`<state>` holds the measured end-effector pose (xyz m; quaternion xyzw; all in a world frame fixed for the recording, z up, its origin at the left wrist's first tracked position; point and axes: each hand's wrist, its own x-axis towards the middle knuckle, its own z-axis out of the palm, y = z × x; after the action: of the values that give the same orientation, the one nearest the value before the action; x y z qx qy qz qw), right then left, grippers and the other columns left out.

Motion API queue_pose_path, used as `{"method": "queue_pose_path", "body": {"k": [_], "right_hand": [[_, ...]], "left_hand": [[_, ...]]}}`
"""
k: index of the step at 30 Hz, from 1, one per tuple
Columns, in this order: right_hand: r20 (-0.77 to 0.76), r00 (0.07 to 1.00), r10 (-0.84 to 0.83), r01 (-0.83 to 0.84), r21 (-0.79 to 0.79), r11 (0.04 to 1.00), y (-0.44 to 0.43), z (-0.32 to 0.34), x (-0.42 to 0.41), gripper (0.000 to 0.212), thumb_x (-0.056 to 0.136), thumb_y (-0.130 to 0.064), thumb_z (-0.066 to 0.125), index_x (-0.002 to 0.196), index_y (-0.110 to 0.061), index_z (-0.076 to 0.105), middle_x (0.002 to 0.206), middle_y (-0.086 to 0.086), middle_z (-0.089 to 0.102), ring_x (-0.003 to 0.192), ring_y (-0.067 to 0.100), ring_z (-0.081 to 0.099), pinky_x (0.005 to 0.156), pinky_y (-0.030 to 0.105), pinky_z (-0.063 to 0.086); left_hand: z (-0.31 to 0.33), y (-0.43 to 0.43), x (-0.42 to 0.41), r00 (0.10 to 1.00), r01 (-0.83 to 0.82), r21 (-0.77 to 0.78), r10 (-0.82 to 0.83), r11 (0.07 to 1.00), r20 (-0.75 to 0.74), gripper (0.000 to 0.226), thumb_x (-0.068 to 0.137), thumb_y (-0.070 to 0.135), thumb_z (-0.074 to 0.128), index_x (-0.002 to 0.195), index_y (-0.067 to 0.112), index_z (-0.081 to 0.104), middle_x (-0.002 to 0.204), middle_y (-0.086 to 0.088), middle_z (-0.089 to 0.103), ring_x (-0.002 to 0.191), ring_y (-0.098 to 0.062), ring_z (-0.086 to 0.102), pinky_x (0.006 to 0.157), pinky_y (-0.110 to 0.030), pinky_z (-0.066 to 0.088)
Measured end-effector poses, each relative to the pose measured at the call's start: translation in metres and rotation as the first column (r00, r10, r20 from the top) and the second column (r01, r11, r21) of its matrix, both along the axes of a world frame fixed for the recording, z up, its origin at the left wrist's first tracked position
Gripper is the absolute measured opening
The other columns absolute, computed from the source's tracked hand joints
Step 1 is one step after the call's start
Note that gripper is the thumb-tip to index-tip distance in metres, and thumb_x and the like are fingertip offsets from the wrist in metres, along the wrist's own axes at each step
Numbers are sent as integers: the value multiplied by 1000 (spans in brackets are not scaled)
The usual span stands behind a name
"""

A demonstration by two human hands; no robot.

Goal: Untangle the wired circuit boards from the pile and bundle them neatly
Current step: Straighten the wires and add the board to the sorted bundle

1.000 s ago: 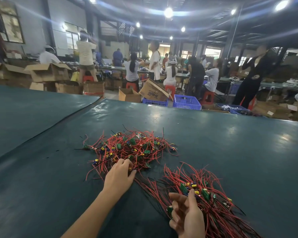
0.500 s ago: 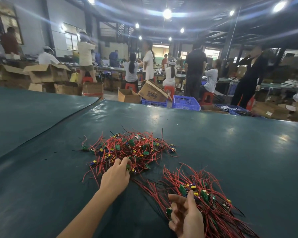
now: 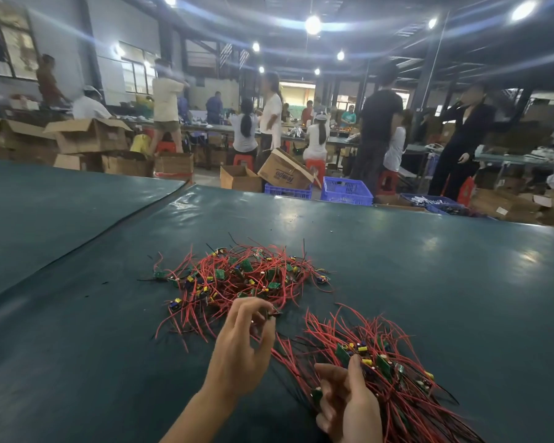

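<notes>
The left hand (image 3: 240, 350) reaches to the near edge of the loose pile (image 3: 237, 276) of red-wired circuit boards, which lies in a tangle at the middle of the dark green table (image 3: 429, 266). Its fingers (image 3: 253, 306) are curled in towards the thumb, the tips drawn close together on a small dark piece at the pile's edge (too small to say whether board or wire). The rest of the pile rests on the table beyond the fingertips.

The right hand (image 3: 349, 410) sits nearer the camera, palm turned inward, its fingers curled round the wires of the gathered bundle (image 3: 397, 362). One finger stands straighter and touches the green boards at the bundle's head, and a single green board shows between the lower fingers. The bundle's red and black wires fan out to the right and run down past the wrist. The bundle lies just beside the pile, a few stray wires crossing the gap.

Beyond the table stand open cardboard boxes (image 3: 87, 135) and blue crates (image 3: 346, 190).
</notes>
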<state>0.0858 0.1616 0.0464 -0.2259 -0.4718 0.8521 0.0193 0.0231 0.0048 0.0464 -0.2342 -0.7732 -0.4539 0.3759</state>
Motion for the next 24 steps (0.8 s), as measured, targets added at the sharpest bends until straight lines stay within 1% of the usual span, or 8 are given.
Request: {"method": "queue_pose_path", "body": {"k": [4,7,10,12,16,19,22,24], "right_hand": [[15,1000,12,-13,70,998,-3,2,2,65,98,-42,42,57,-1,72,42,8,44,25,15,30,30,18,27],[-15,1000,24,-22,118,993,-8,3,7,61,98,-36,45,58,0,73,42,7,43,26,14,29,29,18,25],[-56,997,48,-35,203,979,-17,1,12,53,97,-32,50,62,-2,74,43,6,44,29,15,30,32,18,23],[-99,992,76,-46,276,960,-24,-2,14,40,95,-27,56,67,-7,76,45,5,45,31,14,31,34,19,22],[-243,968,56,61,452,890,-32,-10,15,23,88,-20,65,70,-25,78,51,6,62,33,15,36,36,19,26],[-345,938,28,167,519,838,-35,-11,18,13,78,-41,63,80,-43,76,68,-2,74,40,17,35,43,20,27],[-314,947,71,123,558,821,-36,-16,19,23,71,-47,66,82,-32,80,59,4,69,40,28,41,50,20,32],[-259,958,123,72,633,771,-38,-18,18,18,80,-32,72,95,-25,78,73,-15,70,41,17,41,49,22,34]], "left_hand": [[-22,16,21,972,39,388,-125,921,199,24,83,0,69,93,18,57,87,2,64,74,-11,63,69,-22,53],[-28,17,23,841,-93,699,-320,709,436,24,85,0,66,100,16,58,84,-2,66,75,-13,67,67,-26,56],[-25,9,17,738,-155,877,-537,454,409,32,87,-8,57,107,15,63,79,-5,67,74,-17,69,58,-23,56],[-22,7,16,667,-158,917,-645,366,373,29,87,-13,53,104,7,66,79,-8,70,70,-17,71,54,-21,56],[-21,13,19,603,-169,924,-705,344,373,23,85,-15,52,99,-3,66,79,-16,72,68,-19,72,54,-21,56],[-22,12,19,668,-157,910,-637,384,384,19,85,-12,55,99,-4,66,78,-11,73,71,-17,72,59,-20,58],[-22,7,19,680,-151,911,-628,384,378,20,84,-12,56,100,-5,65,83,-13,73,76,-18,72,61,-21,58],[-20,9,22,648,-118,912,-665,393,371,20,80,-12,59,98,-4,66,90,-19,72,77,-20,72,60,-22,57]]}}
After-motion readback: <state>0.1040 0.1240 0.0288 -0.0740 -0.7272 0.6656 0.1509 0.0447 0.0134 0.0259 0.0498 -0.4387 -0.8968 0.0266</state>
